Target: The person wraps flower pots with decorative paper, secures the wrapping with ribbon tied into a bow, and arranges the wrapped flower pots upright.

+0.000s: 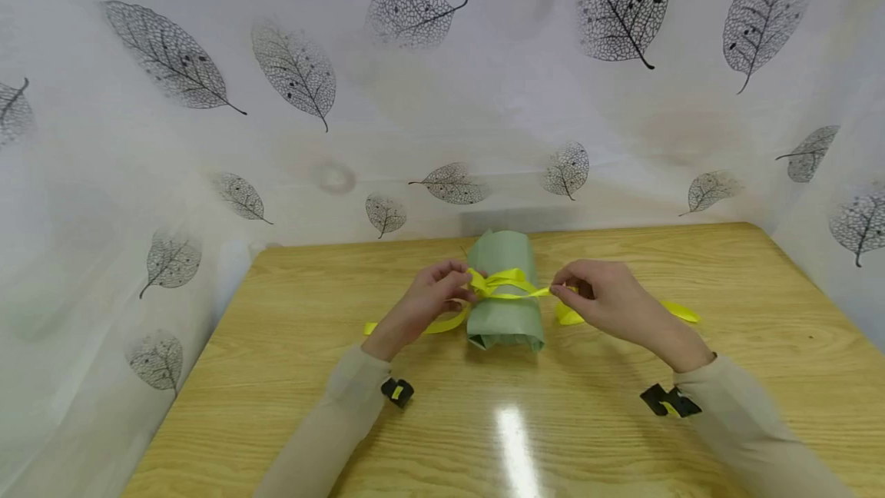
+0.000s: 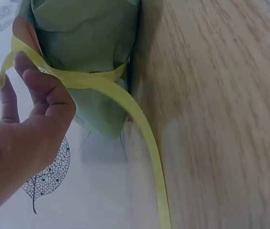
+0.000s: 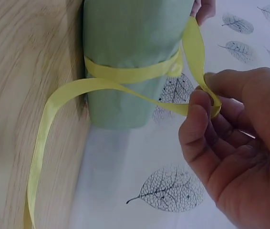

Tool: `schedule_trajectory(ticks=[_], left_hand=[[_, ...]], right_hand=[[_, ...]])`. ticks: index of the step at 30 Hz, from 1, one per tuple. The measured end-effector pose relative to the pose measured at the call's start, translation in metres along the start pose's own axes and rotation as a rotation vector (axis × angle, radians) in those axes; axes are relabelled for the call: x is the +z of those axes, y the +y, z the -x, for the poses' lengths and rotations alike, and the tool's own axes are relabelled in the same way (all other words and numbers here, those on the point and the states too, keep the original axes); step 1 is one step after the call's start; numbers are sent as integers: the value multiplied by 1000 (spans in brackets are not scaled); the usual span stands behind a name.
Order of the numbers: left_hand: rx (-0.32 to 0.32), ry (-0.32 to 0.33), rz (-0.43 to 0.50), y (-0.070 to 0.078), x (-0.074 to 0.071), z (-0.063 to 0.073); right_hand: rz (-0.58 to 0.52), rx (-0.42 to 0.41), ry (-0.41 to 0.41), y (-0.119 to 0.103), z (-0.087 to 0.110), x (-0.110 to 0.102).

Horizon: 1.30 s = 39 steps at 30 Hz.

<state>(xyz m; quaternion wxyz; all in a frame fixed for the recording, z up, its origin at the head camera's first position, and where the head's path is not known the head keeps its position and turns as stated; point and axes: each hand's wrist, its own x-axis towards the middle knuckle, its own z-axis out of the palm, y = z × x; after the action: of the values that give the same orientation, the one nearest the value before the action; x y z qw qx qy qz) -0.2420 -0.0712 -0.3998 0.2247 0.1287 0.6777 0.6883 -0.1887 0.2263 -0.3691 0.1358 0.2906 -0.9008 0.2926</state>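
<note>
A bundle wrapped in pale green paper (image 1: 503,252) lies on the table, its near end folded and crumpled. Yellow ribbon (image 3: 125,74) runs round its middle, with loops gathered on top. At the bundle's left side my left hand (image 1: 435,298) pinches a piece of the ribbon between thumb and fingers. On the other side my right hand (image 1: 601,298) pinches a folded bit of ribbon (image 3: 199,57), drawn out sideways from the bundle. One loose tail (image 2: 149,138) trails left below my left hand; another tail (image 3: 39,152) curves down to the wood under my right hand.
The wooden table (image 1: 429,421) stands against a pale curtain (image 1: 387,114) printed with dark leaf skeletons. Small black devices (image 1: 397,392) are strapped at both wrists. A bright light reflection crosses the table's near part.
</note>
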Motion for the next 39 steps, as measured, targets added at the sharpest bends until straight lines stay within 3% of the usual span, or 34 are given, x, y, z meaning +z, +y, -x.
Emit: schedule_trajectory(ticks=[6,10,17,26,32,39], left_hand=[[2,31,-62,2,5,1],[-17,48,-43,1,5,0],[-25,39,-16,0,5,-2],[-14,26,4,-2,8,-3],[-17,16,15,-3,8,-4],[-28,27,23,-2,6,-3]], right_hand=[[40,6,-63,-8,-7,7],[20,20,-99,-17,-12,12],[-12,-66,-136,-28,-19,25],[-34,-44,-161,-38,-22,33],[-42,-29,-146,-34,-23,30],[-28,98,-61,-21,-19,21]])
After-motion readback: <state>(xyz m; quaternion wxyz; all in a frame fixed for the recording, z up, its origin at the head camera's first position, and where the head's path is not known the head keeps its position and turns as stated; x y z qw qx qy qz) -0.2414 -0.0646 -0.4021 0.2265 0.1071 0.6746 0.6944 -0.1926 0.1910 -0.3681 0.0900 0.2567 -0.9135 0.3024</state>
